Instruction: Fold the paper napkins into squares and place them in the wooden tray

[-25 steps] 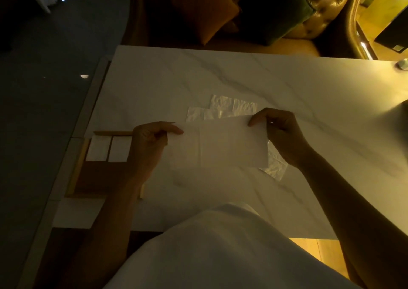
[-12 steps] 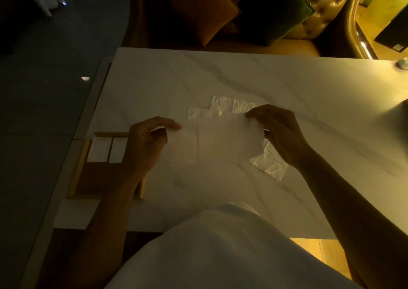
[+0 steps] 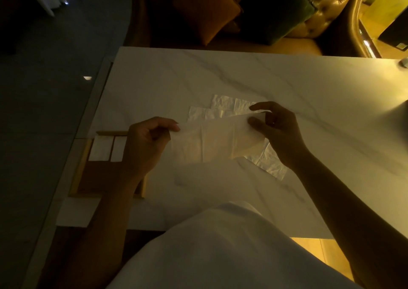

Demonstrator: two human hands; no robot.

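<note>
A thin white paper napkin (image 3: 212, 143) hangs in the air above the marble table, folded into a long strip. My left hand (image 3: 148, 143) pinches its left end. My right hand (image 3: 276, 131) pinches its upper right corner, fingers spread. Under it, several unfolded napkins (image 3: 223, 107) lie flat on the table. The wooden tray (image 3: 81, 167) sits at the table's left edge, partly hidden by my left forearm. Two folded napkins (image 3: 100, 148) lie side by side at its far end.
The white marble table (image 3: 242, 78) fills the middle of the view. A sofa with an orange cushion (image 3: 205, 10) and a dark green cushion (image 3: 276, 8) stands beyond its far edge. Dark floor lies to the left. My white garment (image 3: 220, 249) covers the near edge.
The napkin has sagged and tilted, its right end raised toward the far side. My right hand has shifted its hold on the corner and spread its fingers. My left hand has stayed put.
</note>
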